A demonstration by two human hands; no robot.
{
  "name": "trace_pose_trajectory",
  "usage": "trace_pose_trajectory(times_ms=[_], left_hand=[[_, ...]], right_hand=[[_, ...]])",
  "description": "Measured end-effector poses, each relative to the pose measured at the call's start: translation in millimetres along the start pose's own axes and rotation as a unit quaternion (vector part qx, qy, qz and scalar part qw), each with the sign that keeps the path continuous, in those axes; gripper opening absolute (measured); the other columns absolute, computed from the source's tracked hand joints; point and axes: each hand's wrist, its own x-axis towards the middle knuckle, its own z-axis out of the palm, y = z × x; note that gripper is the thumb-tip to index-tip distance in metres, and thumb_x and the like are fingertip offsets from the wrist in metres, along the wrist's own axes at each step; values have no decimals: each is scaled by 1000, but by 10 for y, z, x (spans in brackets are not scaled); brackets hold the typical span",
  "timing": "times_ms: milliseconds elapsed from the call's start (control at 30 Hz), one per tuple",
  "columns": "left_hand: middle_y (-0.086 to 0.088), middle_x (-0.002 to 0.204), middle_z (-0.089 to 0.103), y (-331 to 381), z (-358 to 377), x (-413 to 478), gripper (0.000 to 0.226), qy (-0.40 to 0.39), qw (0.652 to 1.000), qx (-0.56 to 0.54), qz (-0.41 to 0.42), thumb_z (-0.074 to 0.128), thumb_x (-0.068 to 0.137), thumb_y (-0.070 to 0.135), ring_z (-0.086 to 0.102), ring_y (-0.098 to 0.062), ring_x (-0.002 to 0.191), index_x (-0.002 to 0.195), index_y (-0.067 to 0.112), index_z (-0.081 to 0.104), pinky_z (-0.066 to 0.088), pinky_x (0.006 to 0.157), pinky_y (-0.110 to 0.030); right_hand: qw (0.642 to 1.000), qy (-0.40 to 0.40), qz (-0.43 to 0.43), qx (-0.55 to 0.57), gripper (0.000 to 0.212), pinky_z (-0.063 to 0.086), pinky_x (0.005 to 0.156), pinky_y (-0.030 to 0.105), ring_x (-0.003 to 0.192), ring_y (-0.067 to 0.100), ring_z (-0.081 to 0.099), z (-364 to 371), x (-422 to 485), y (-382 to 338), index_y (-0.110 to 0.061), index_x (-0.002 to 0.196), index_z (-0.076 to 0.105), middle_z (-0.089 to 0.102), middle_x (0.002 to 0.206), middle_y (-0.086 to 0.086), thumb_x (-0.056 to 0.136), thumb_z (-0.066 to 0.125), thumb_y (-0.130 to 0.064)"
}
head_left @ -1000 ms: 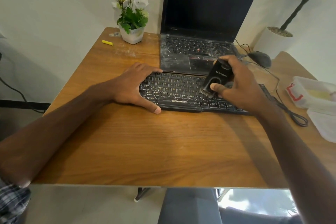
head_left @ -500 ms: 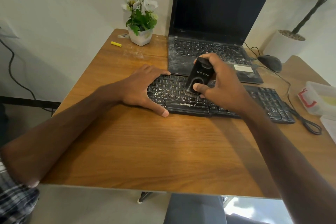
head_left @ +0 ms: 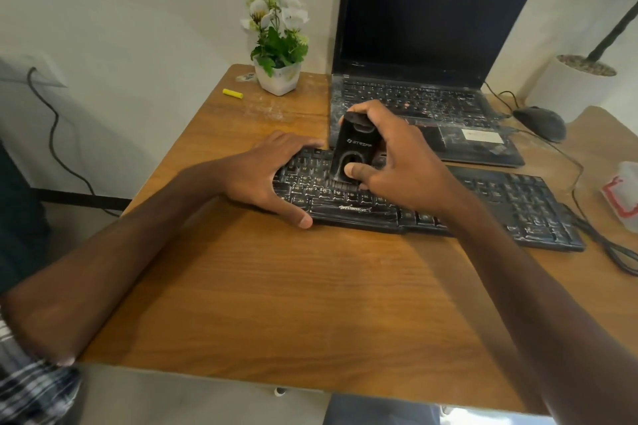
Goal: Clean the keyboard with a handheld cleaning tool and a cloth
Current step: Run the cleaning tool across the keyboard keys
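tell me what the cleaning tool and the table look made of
Cleaning tool: probably hard plastic, glossy black, going by its sheen and printed logo. Table: wood or wood-look laminate, smooth satin finish, with brown grain streaks; which one cannot be told.

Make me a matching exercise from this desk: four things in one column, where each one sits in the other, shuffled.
Things:
1. cleaning tool
2. mouse
3. flower pot
4. yellow stick

Places:
A. right of the laptop
B. gripped in the right hand, on the keyboard
C. farthest left of the four
D. between the yellow stick and the laptop

Pairs: 1-B, 2-A, 3-D, 4-C
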Motion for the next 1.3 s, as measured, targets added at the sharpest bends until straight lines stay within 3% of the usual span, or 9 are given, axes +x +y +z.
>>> trace_pose_trajectory(times_ms=[100, 300, 500, 600, 733, 967, 1067, 1233, 1300], left_hand=[[30, 146, 20, 2, 14, -16, 131, 4, 1000, -5, 1, 79, 52, 83, 20, 0, 140, 159, 45, 13, 25, 122, -40], [23, 158, 14, -120, -116, -128, 140, -25, 999, -28, -37, 82, 50, 79, 14, -4, 145, 162, 45, 7, 22, 121, -39], [21, 157, 17, -237, -171, -250, 137, -57, 996, -40, -47, 84, 49, 75, 17, -8, 146, 160, 49, 10, 22, 122, -39], [23, 157, 16, -257, -85, -275, 134, -26, 998, -54, -30, 86, 52, 72, 18, -6, 146, 160, 49, 11, 23, 122, -37], [21, 155, 22, -272, 46, -303, 129, 36, 998, -48, -2, 86, 57, 68, 20, 3, 138, 162, 41, 17, 23, 112, -23], [9, 149, 36, -305, 108, -243, 128, 84, 996, -6, 41, 77, 55, 82, 30, -13, 139, 160, 28, 27, 34, 120, -42], [6, 145, 38, -305, 111, -229, 130, 89, 995, -5, 38, 75, 53, 84, 32, -16, 136, 159, 26, 29, 36, 118, -43], [5, 143, 38, -306, 102, -231, 128, 96, 995, -9, 40, 75, 52, 84, 32, -16, 135, 158, 27, 31, 36, 118, -43], [7, 143, 37, -300, 102, -236, 127, 93, 995, -11, 37, 75, 52, 83, 31, -15, 135, 158, 29, 30, 35, 118, -42]], right_hand=[[1000, -5, -11, -1, 61, 62, 80, 37, 102, 10, 64, 54, 33, -13, -25, 133, 44, 61, 114, -9, 84, 79, -11], [1000, 0, -18, -15, 61, 62, 81, 37, 101, 11, 64, -25, -8, 49, -24, 134, 45, 60, 115, -8, 84, 79, -10], [1000, -15, 0, 14, 60, 64, 65, 33, 95, 11, 67, -51, -93, 73, -27, 131, 47, 57, 111, -19, 84, 79, -8], [999, -30, -19, 7, 59, 63, 64, 32, 95, 10, 69, -28, -106, 31, -28, 130, 48, 59, 111, -20, 83, 79, -8], [998, -45, -33, -25, 61, 62, 64, 36, 91, 13, 69, 110, -51, -72, -29, 131, 46, 63, 107, -11, 84, 79, -10], [995, -42, -48, -76, 64, 59, 73, 42, 86, 8, 64, 292, 71, -178, -29, 133, 43, 62, 100, -15, 83, 80, -12], [995, -31, -54, -76, 63, 59, 66, 42, 80, 10, 64, 338, 76, -180, -30, 131, 44, 60, 97, -18, 83, 79, -11], [996, 30, -42, 69, 59, 61, 57, 36, 98, 14, 68, 507, 33, -133, -21, 132, 47, 59, 106, -19, 84, 79, -7], [986, 56, -18, 157, 58, 60, 52, 34, 99, 17, 70, 503, 46, -140, -16, 132, 47, 60, 112, -7, 85, 78, -3]])
